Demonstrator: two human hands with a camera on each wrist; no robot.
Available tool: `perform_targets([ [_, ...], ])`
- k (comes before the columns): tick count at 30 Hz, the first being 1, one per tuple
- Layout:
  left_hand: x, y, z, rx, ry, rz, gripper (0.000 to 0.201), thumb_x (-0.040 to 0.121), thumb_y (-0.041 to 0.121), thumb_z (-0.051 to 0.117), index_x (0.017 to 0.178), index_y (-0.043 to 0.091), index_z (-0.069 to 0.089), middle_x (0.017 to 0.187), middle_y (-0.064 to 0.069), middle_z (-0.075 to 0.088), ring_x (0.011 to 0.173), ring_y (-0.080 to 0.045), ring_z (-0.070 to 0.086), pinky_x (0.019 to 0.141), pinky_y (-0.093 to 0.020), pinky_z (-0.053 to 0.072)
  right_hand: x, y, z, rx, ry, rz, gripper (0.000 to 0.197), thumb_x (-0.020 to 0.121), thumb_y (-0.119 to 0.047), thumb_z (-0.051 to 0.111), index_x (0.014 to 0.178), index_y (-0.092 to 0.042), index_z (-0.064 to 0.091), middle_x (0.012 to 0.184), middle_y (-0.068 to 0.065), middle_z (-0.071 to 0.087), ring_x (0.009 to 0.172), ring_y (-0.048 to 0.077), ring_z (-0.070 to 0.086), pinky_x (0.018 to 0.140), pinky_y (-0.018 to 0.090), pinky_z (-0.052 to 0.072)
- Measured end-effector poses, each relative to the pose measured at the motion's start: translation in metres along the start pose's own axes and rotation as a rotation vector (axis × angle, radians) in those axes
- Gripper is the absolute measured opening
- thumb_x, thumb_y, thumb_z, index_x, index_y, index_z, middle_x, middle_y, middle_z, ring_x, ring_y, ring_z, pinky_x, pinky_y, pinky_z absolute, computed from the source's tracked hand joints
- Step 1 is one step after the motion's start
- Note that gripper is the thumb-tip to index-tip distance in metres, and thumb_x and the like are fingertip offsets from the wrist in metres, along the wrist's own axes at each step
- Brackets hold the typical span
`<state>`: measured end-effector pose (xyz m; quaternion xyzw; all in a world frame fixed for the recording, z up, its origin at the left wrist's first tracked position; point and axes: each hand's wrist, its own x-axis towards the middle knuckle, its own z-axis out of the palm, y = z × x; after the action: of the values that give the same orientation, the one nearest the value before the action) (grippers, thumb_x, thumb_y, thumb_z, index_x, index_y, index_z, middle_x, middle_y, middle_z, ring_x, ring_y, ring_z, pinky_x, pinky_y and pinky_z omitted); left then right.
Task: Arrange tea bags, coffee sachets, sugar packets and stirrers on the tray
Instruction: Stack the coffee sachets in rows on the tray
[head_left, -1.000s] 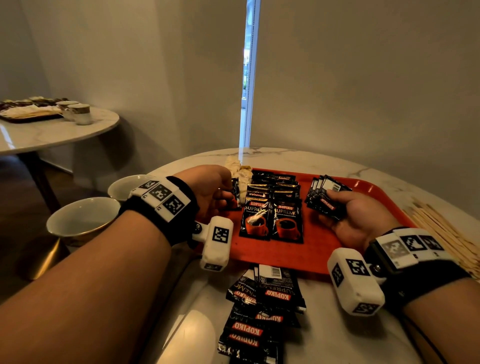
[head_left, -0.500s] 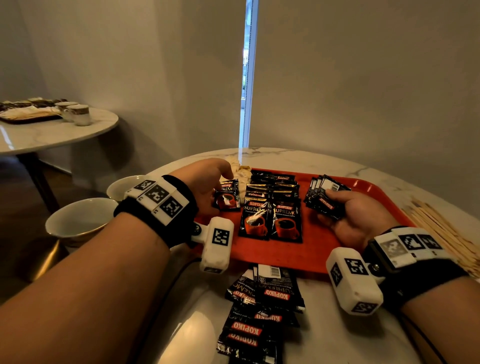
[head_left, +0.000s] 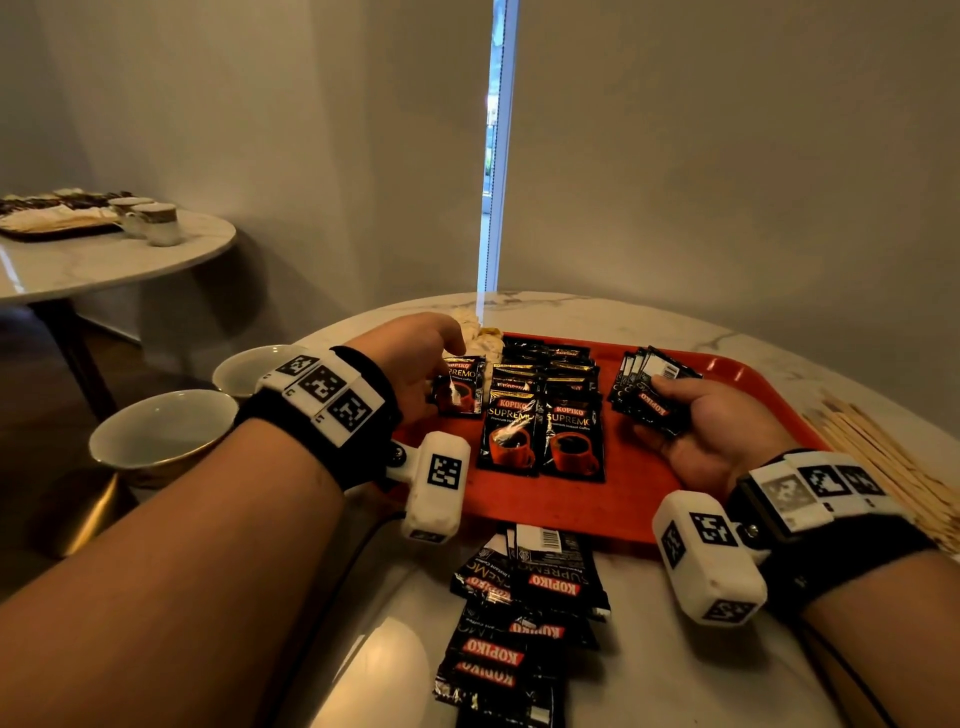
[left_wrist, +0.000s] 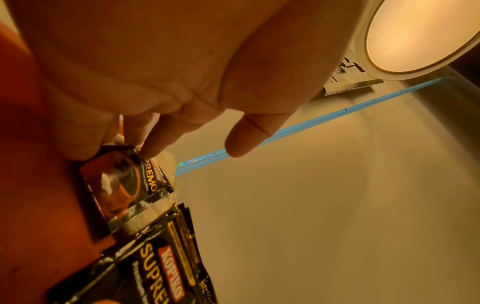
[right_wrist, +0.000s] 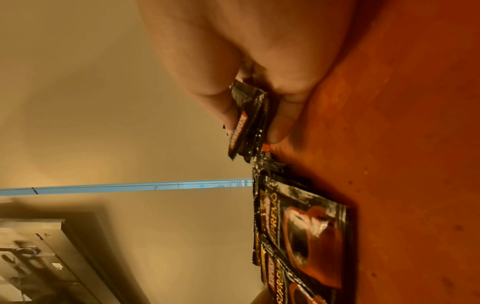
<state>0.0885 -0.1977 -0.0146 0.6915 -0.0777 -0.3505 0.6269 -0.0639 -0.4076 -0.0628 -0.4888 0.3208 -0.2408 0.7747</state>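
Note:
A red tray (head_left: 727, 374) lies on the marble table, with black Kopiko coffee sachets (head_left: 545, 415) overlapped in two rows at its middle. One more sachet (head_left: 460, 387) (left_wrist: 122, 185) lies flat to the left of those rows. My left hand (head_left: 441, 348) (left_wrist: 192, 148) hovers over it with straight fingers; one fingertip touches its far edge and the thumb stands apart. My right hand (head_left: 670, 400) (right_wrist: 253, 128) rests on the tray's right half and pinches a fanned stack of sachets (head_left: 649, 389) (right_wrist: 244, 115). Pale paper packets (head_left: 475, 338) lie at the tray's far left corner.
A loose pile of sachets (head_left: 519, 623) lies on the table in front of the tray. Wooden stirrers (head_left: 883, 457) lie beside the tray's right edge. Two white bowls (head_left: 161, 431) (head_left: 249, 364) stand at the left. A second table (head_left: 104, 260) with cups is beyond.
My left hand, which held one sachet, has laid it on the tray left of the rows and straightened its fingers. The right hand with its stack has stayed put.

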Motion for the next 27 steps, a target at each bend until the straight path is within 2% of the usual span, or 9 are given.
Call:
perform_targets([
  [3,-0.001,0.001,0.0,-0.009,0.018,0.021,0.032,0.092,0.01,0.045,0.122,-0.002,0.047,0.099,-0.015,0.049,0.069,-0.025,0.057,0.042,-0.026,0.051,-0.003,-0.001,0.001,-0.016,0.005,-0.005,0.035,0.097,-0.01,0.055,0.131,-0.003,0.057,0.124,0.016,0.068,0.1,0.027,0.068,0.065,0.034,0.053],
  [6,0.003,0.001,-0.004,0.015,0.061,0.06,0.023,0.09,0.013,0.05,0.111,0.006,0.052,0.109,-0.013,0.047,0.077,-0.023,0.054,0.042,-0.024,0.05,-0.006,-0.003,0.003,-0.017,0.012,-0.019,0.031,0.097,-0.011,0.056,0.127,-0.004,0.058,0.116,0.013,0.07,0.089,0.022,0.068,0.057,0.029,0.052],
  [9,0.003,0.004,-0.004,-0.054,0.077,0.225,0.013,0.09,0.014,0.055,0.102,0.01,0.056,0.101,-0.009,0.052,0.079,-0.02,0.049,0.051,-0.027,0.044,-0.014,-0.009,0.009,-0.023,-0.011,-0.057,0.023,0.096,-0.013,0.056,0.118,-0.006,0.06,0.097,0.009,0.069,0.074,0.018,0.065,0.045,0.024,0.048],
  [14,-0.024,0.006,0.012,-0.151,-0.26,0.444,0.019,0.092,-0.001,0.054,0.093,0.015,0.064,0.073,-0.001,0.055,0.06,-0.012,0.051,0.053,-0.026,0.036,-0.041,-0.02,0.03,-0.05,-0.152,-0.068,0.013,0.097,-0.014,0.053,0.088,-0.01,0.061,0.073,0.005,0.066,0.05,0.014,0.06,0.042,0.022,0.042],
  [18,-0.04,-0.002,0.029,-0.024,-0.453,0.436,0.029,0.084,-0.005,0.063,0.102,0.016,0.072,0.081,-0.003,0.064,0.066,-0.013,0.057,0.056,-0.027,0.042,-0.063,-0.016,0.05,-0.047,-0.273,-0.142,0.014,0.098,-0.01,0.053,0.111,-0.012,0.057,0.086,0.009,0.07,0.061,0.017,0.069,0.045,0.027,0.05],
  [20,-0.043,-0.005,0.034,-0.038,-0.503,0.42,0.036,0.086,-0.011,0.056,0.11,0.012,0.069,0.085,-0.006,0.068,0.07,-0.017,0.064,0.056,-0.027,0.052,-0.068,-0.013,0.056,-0.064,-0.316,-0.154,0.022,0.098,-0.01,0.053,0.12,-0.013,0.057,0.092,0.01,0.072,0.071,0.021,0.072,0.057,0.035,0.056],
  [22,-0.043,-0.005,0.034,-0.055,-0.523,0.413,0.04,0.088,-0.015,0.05,0.116,0.009,0.067,0.084,-0.007,0.071,0.074,-0.021,0.068,0.059,-0.029,0.058,-0.069,-0.01,0.058,-0.091,-0.321,-0.155,0.022,0.098,-0.012,0.053,0.12,-0.012,0.057,0.095,0.013,0.072,0.075,0.026,0.071,0.068,0.041,0.051],
  [25,-0.041,-0.004,0.03,-0.028,-0.546,0.412,0.045,0.078,-0.017,0.055,0.114,0.005,0.069,0.104,-0.022,0.068,0.083,-0.028,0.068,0.069,-0.033,0.061,-0.07,-0.008,0.06,-0.163,-0.29,-0.155,0.014,0.1,-0.016,0.051,0.113,-0.013,0.055,0.089,0.011,0.067,0.062,0.019,0.065,0.046,0.025,0.04],
  [27,-0.04,-0.004,0.029,-0.007,-0.549,0.416,0.048,0.07,-0.015,0.053,0.109,0.006,0.071,0.104,-0.022,0.069,0.081,-0.026,0.069,0.069,-0.033,0.061,-0.07,-0.009,0.06,-0.173,-0.266,-0.143,0.015,0.101,-0.017,0.05,0.114,-0.011,0.054,0.09,0.012,0.066,0.056,0.016,0.061,0.037,0.02,0.033],
])
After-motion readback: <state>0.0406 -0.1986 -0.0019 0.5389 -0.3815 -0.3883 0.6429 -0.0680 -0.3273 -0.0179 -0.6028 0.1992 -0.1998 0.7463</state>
